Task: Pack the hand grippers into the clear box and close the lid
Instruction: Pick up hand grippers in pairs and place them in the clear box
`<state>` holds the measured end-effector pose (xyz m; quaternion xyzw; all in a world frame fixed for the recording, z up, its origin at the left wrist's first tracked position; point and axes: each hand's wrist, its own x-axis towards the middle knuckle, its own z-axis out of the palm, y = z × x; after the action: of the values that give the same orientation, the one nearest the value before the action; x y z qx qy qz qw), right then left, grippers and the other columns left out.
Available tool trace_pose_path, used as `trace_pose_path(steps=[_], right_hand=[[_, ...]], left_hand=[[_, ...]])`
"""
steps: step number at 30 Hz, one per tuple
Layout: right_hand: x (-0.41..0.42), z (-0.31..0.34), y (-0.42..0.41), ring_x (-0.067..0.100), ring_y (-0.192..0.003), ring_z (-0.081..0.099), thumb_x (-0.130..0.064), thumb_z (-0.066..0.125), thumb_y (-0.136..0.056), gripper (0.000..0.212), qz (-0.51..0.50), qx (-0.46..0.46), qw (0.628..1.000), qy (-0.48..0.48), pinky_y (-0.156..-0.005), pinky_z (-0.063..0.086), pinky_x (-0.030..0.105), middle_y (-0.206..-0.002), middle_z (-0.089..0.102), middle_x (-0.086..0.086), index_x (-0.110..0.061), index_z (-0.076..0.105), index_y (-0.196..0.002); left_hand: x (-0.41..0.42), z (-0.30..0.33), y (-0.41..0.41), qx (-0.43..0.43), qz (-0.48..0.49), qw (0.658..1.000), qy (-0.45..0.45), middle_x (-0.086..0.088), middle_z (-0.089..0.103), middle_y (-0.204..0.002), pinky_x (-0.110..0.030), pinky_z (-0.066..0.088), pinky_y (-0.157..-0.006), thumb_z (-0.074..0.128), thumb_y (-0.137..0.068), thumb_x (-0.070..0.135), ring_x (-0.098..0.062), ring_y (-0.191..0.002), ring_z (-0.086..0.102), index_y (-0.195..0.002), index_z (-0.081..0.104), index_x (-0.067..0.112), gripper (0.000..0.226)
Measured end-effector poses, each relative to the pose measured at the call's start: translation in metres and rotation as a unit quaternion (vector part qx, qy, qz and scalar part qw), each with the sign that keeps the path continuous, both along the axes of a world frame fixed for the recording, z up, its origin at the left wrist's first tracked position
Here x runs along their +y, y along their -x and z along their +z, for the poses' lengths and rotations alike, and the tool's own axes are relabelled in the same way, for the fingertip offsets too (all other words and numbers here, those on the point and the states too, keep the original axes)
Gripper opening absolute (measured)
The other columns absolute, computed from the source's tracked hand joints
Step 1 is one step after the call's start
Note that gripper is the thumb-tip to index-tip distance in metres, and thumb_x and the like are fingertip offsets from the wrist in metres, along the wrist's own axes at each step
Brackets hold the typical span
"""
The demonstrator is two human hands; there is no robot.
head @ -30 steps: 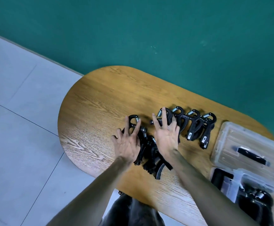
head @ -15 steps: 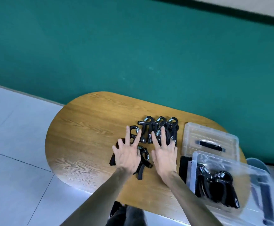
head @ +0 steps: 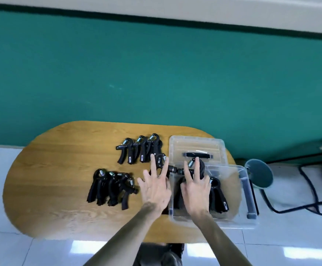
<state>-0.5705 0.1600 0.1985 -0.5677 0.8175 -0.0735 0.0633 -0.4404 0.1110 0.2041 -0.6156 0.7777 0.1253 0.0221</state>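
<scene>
I stood at an oval wooden table (head: 60, 169) with a warm oak grain and rounded ends. Behind it ran a teal green wall (head: 156, 73), topped by a dark stripe (head: 156, 17) and a pale cream band (head: 233, 10) above that. The floor (head: 12, 248) under me was glossy white tile, throwing back bright patches of light. To my right stood a round teal stool (head: 261, 174), and beyond it a black metal frame (head: 313, 189), blurred.
</scene>
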Motion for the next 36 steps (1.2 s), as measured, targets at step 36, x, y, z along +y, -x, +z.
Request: trace_pose_path(steps=[36], right_hand=[[0.037,-0.156,0.153,0.039,-0.116,0.036,-0.011,0.049,-0.097,0.080,0.041,-0.129,0.970,-0.202,-0.100,0.045,0.053,-0.165,-0.027,0.006,-0.029,0.003,-0.161]], left_hand=[[0.052,-0.152,0.155,-0.051,0.067,0.988,-0.133,-0.026,-0.021,-0.165,-0.046,0.040,-0.090,0.034,-0.104,0.040,-0.029,-0.110,0.043,-0.155,-0.026,0.041,0.079]])
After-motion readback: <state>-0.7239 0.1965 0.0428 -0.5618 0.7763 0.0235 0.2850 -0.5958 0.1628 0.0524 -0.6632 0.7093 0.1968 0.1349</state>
